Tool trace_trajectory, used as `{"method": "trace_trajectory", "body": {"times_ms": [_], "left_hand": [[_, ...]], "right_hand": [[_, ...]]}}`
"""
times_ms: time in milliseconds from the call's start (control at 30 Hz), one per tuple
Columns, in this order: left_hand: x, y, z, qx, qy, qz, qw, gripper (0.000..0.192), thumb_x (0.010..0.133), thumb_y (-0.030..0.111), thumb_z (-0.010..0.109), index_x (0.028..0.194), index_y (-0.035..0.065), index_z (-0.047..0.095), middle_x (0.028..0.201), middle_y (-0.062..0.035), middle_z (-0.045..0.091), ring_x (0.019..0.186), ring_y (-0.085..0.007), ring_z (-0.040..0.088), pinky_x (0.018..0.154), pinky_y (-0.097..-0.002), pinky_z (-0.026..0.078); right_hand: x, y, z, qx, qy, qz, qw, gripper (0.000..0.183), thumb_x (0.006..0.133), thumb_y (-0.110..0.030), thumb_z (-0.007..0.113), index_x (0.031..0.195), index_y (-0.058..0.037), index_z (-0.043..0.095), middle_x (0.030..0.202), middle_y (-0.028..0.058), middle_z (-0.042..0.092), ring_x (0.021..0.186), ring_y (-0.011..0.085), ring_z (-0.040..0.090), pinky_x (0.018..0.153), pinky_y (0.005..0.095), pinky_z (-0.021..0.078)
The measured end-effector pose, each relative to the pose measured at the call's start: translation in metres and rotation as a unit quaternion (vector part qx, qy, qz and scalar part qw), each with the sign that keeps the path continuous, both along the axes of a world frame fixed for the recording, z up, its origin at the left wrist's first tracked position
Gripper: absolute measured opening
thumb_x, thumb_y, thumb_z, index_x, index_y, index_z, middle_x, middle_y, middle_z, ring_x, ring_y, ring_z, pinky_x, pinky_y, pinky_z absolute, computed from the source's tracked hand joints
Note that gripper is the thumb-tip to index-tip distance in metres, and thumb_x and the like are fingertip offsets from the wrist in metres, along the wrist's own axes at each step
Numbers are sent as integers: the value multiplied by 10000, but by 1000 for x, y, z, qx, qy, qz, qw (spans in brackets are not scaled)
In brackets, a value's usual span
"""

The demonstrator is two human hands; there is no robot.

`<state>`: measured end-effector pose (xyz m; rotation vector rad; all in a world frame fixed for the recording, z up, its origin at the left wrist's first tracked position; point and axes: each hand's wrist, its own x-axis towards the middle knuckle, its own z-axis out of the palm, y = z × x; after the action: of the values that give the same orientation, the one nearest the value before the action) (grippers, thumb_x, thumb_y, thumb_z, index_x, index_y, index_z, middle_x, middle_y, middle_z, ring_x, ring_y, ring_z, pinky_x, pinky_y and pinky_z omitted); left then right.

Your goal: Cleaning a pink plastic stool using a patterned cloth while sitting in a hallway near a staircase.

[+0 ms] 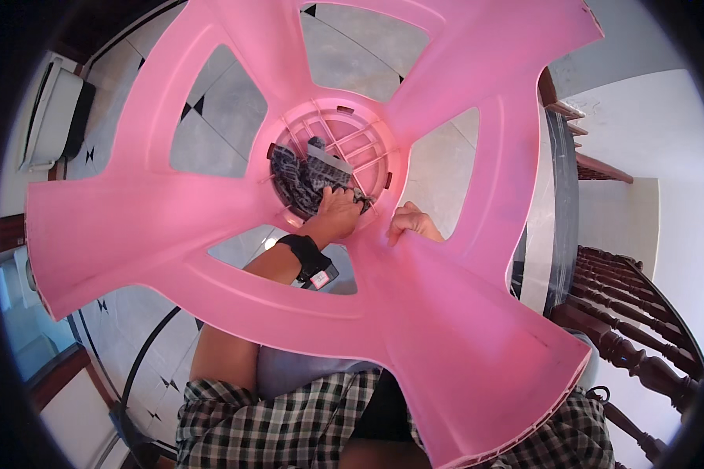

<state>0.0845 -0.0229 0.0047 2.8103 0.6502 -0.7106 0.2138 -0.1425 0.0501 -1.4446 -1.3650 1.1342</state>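
Observation:
A pink plastic stool (270, 322) fills the view, its hollow underside facing me, with flared legs, side openings and a ribbed round seat underside. My left hand (340, 212), with a black band on the wrist, reaches through the lower left opening and has its fingers curled onto a dark grey patterned cloth (296, 176). The cloth lies bunched against the ribs, with a lighter grey strip across it. My right hand (412, 223) comes through the opening on the right and grips the stool near the root of the lower right leg. Part of that hand is hidden behind the plastic.
Around the stool shows a tiled floor (358, 47) with small black inlays. A dark wooden baluster railing (633, 357) stands at the right. A white bin-like object (53, 111) is at the upper left, and a black cable or hose (146, 346) curves across the floor at the lower left.

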Motion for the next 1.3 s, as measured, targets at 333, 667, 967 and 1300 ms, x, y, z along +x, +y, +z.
{"method": "trace_trajectory", "body": {"times_ms": [333,667,967,1300], "left_hand": [[-8,22,-11,140,-32,13,990,367,667,248,505,1013,137,457,853,-83,500,830,-204,458,707,-337,261],[14,16,6,-66,62,76,993,156,613,104,512,740,106,602,825,-82,559,833,-201,503,696,-384,259],[-4,30,11,-28,48,70,996,365,678,84,448,981,274,521,981,-80,470,969,-237,418,766,-414,250],[-12,31,0,-131,19,30,991,374,658,73,450,967,267,534,1054,-76,446,1010,-252,394,817,-417,241]], "right_hand": [[-5,1,1,13,-27,-11,999,129,550,-140,473,481,-34,450,552,38,436,679,160,378,680,258,274],[-7,-2,-5,22,-24,-56,998,113,547,-115,447,470,-33,443,543,34,452,640,149,394,691,262,268],[-14,-1,-7,24,6,-57,998,161,546,-183,465,481,-35,465,566,50,465,689,172,391,658,271,292],[-13,5,-9,25,-5,-15,1000,126,552,-156,465,498,-43,477,605,36,477,707,170,392,657,258,303]]}}
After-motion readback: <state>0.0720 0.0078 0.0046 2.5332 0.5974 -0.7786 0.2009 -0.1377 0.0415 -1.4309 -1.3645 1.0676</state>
